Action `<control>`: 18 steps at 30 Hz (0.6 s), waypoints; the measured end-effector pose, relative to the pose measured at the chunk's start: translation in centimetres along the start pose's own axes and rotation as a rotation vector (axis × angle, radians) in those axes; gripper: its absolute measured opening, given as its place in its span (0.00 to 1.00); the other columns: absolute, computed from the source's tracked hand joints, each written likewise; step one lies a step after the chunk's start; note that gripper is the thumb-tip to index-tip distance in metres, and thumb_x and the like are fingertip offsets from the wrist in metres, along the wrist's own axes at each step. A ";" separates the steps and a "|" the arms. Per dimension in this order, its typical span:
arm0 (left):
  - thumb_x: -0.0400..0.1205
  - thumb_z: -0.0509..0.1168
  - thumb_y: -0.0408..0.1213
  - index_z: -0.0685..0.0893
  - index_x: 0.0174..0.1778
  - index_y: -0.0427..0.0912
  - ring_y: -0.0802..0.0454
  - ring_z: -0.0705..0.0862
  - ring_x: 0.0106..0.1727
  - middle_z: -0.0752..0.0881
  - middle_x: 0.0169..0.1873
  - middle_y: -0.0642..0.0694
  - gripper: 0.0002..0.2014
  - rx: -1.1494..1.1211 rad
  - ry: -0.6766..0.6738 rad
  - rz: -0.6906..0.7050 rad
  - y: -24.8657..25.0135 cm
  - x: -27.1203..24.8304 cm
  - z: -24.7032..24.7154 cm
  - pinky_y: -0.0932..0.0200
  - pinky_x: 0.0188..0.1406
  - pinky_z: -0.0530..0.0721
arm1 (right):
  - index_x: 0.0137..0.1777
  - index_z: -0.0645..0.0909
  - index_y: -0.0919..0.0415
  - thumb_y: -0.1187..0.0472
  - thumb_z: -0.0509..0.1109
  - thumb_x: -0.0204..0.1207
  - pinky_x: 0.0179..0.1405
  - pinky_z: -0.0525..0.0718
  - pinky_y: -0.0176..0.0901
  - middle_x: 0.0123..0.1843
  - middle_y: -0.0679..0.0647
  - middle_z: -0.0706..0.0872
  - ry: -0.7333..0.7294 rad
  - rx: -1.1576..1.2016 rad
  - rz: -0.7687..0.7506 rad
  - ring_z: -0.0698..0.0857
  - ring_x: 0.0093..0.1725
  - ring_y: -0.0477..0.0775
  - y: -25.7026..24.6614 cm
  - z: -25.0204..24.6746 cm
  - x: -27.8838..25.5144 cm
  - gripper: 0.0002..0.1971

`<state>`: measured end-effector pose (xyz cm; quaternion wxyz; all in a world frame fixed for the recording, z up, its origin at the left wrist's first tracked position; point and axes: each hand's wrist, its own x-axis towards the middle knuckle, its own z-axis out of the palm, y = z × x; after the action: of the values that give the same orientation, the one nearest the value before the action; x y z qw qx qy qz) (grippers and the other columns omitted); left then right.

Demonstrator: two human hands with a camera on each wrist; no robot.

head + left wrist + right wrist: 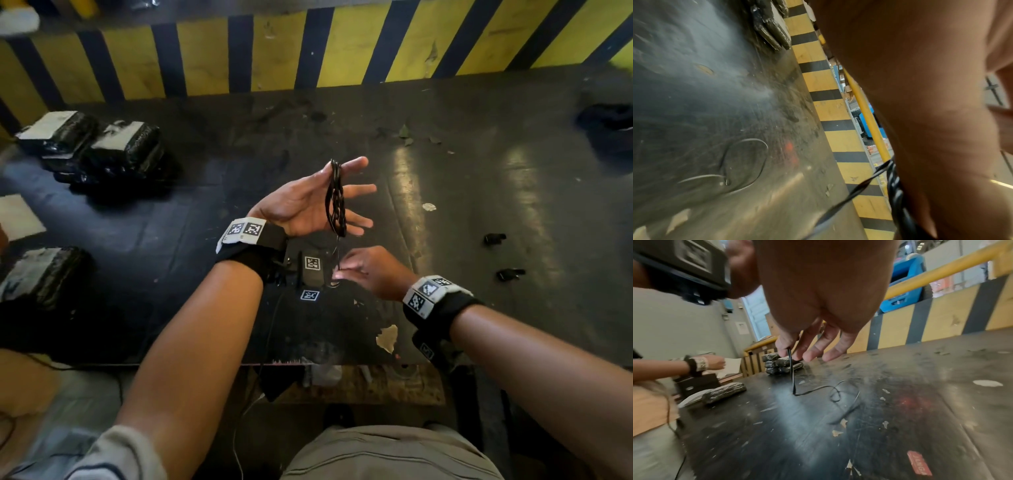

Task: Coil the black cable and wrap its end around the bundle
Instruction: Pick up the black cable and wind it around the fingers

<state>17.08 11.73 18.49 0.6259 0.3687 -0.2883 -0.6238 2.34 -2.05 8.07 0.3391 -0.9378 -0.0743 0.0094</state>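
My left hand [356, 189] is held above the dark table [462, 205], palm up with its fingers straight and spread. The black cable [335, 200] is wound in several loops across those fingers, from thumb side to little-finger side. In the left wrist view the coil [898, 194] lies against the palm. One strand drops from the coil to my right hand [342, 272], just below and nearer to me. That right hand [791, 353] pinches the strand between thumb and fingertips. Below the pinch the loose cable [830, 391] runs down and curls on the tabletop.
Black wrapped bundles [102, 147] lie at the table's left, with another [41, 274] near the front left. Two small black pieces [495, 238] sit to the right. A yellow and black striped barrier [274, 51] runs behind. Another person's arm [694, 365] reaches in at the left.
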 end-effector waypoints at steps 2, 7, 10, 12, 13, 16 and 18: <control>0.82 0.66 0.54 0.80 0.75 0.57 0.19 0.70 0.75 0.61 0.85 0.32 0.23 -0.027 0.039 -0.010 -0.2 -0.2 -1.1 0.24 0.73 0.69 | 0.51 0.93 0.57 0.54 0.71 0.83 0.53 0.86 0.48 0.50 0.52 0.92 -0.004 0.019 0.002 0.89 0.48 0.47 -0.5 0.0 -0.5 0.11; 0.83 0.65 0.54 0.78 0.77 0.59 0.17 0.69 0.75 0.60 0.86 0.31 0.24 -0.059 0.143 -0.037 -1.3 -0.4 -3.5 0.24 0.73 0.71 | 0.53 0.91 0.54 0.52 0.67 0.85 0.53 0.86 0.51 0.52 0.49 0.93 -0.041 -0.054 0.031 0.90 0.48 0.47 -1.7 -0.5 -1.5 0.11; 0.83 0.66 0.54 0.77 0.77 0.59 0.16 0.69 0.75 0.61 0.85 0.32 0.25 -0.062 0.234 -0.054 -2.1 -0.3 -4.7 0.24 0.73 0.71 | 0.52 0.90 0.54 0.52 0.64 0.87 0.52 0.80 0.44 0.49 0.49 0.94 -0.056 -0.096 0.035 0.89 0.45 0.47 -2.9 -1.1 -1.5 0.13; 0.82 0.65 0.54 0.78 0.77 0.60 0.16 0.70 0.74 0.62 0.85 0.32 0.25 -0.058 0.292 -0.068 -2.7 -0.2 -5.3 0.24 0.73 0.71 | 0.51 0.90 0.53 0.52 0.63 0.87 0.50 0.82 0.44 0.47 0.47 0.93 -0.033 -0.095 0.028 0.88 0.43 0.45 -3.8 -1.9 -1.3 0.13; 0.82 0.64 0.55 0.78 0.77 0.61 0.15 0.69 0.75 0.62 0.84 0.32 0.24 -0.058 0.305 -0.081 -2.9 -0.1 -5.5 0.23 0.74 0.71 | 0.50 0.89 0.52 0.53 0.63 0.86 0.49 0.83 0.46 0.46 0.46 0.93 -0.021 -0.102 0.023 0.86 0.42 0.44 -4.3 -2.4 -1.1 0.13; 0.84 0.58 0.54 0.80 0.75 0.60 0.15 0.71 0.73 0.63 0.84 0.32 0.22 -0.072 0.330 -0.118 -3.5 0.0 -5.6 0.24 0.72 0.74 | 0.49 0.88 0.52 0.53 0.62 0.87 0.49 0.84 0.48 0.44 0.47 0.90 -0.051 -0.227 0.010 0.83 0.42 0.45 -5.2 -4.4 -0.6 0.13; 0.84 0.58 0.53 0.81 0.75 0.58 0.21 0.79 0.71 0.64 0.83 0.32 0.22 -0.082 0.351 -0.138 -3.8 0.0 -5.6 0.27 0.68 0.79 | 0.52 0.88 0.51 0.52 0.60 0.87 0.55 0.86 0.51 0.47 0.48 0.91 -0.074 -0.369 -0.017 0.88 0.47 0.49 -5.6 -6.3 -0.1 0.14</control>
<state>19.51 12.52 12.20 0.6368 0.4651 -0.1230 -0.6025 1.93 -1.81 16.42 0.1583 -0.9824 -0.0951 0.0270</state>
